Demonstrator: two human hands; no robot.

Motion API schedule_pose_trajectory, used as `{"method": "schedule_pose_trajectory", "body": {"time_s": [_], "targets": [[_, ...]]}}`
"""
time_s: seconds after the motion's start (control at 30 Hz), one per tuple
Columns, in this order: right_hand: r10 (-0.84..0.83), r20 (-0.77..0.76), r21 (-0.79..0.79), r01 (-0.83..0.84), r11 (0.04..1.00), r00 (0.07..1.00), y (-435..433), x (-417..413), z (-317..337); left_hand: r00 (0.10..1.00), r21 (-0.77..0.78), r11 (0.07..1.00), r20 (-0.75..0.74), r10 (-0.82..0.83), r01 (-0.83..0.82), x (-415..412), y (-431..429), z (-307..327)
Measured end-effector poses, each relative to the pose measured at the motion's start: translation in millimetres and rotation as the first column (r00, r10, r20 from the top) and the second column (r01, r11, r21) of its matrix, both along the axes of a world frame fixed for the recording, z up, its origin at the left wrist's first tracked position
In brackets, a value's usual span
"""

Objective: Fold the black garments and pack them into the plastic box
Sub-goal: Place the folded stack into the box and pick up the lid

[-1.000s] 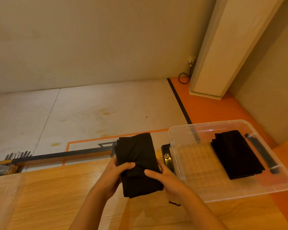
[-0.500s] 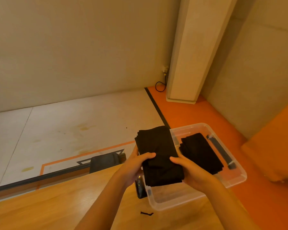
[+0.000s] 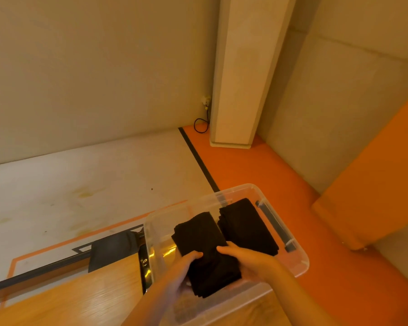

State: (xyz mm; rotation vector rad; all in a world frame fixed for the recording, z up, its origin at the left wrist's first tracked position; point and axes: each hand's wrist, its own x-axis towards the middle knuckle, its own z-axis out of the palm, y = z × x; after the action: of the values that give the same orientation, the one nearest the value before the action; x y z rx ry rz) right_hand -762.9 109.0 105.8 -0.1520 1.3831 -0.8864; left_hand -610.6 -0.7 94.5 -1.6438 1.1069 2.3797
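Observation:
A folded black garment (image 3: 203,245) sits low inside the clear plastic box (image 3: 299,257), in its left half. My left hand (image 3: 181,269) grips its near left edge and my right hand (image 3: 247,260) grips its near right edge, thumbs on top. A second folded black garment (image 3: 247,224) lies in the right half of the box, touching the first. The box stands on the right end of the wooden table (image 3: 80,300).
A black phone-like object (image 3: 143,267) lies on the table against the box's left wall. A black handle clip (image 3: 276,227) is on the box's right side. A dark chair back (image 3: 113,250) shows beyond the table's far edge. A tall white column unit (image 3: 240,74) stands on the orange floor.
Both hands carried the folded garment rightward from the table, over the box's left rim, and lowered it into the box beside the other garment. The camera turned right.

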Motion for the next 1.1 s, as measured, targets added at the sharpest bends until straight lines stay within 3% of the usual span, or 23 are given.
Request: {"method": "schedule_pose_trajectory", "body": {"time_s": [0.1,0.23,0.4,0.57,0.9,1.1], "targets": [[0.024,0.015,0.055,-0.024,0.998,1.000,-6,-11,-17,0.998,-0.018,0.999,0.050,0.047,-0.046,-11,1,-9],[-0.062,0.073,0.007,0.061,0.998,0.995,-8,-18,-31,0.995,-0.074,0.993,0.024,0.096,-0.094,-21,-3,-19],[-0.132,0.010,-0.027,0.132,0.991,0.991,-17,-16,-47,0.991,-0.094,0.988,0.052,0.126,-0.121,-25,-8,-30],[0.016,-0.165,0.168,0.012,0.986,0.986,-27,-12,-65,0.967,-0.070,0.995,0.239,0.086,-0.071,-30,-4,-42],[0.070,-0.224,0.170,-0.031,0.985,0.972,-25,-14,-68,0.965,-0.034,0.995,0.243,0.095,-0.090,-31,-9,-44],[0.148,-0.304,0.209,-0.086,0.974,0.941,-24,-14,-70,0.986,-0.205,0.977,0.143,0.086,-0.056,-33,-11,-53]]}}
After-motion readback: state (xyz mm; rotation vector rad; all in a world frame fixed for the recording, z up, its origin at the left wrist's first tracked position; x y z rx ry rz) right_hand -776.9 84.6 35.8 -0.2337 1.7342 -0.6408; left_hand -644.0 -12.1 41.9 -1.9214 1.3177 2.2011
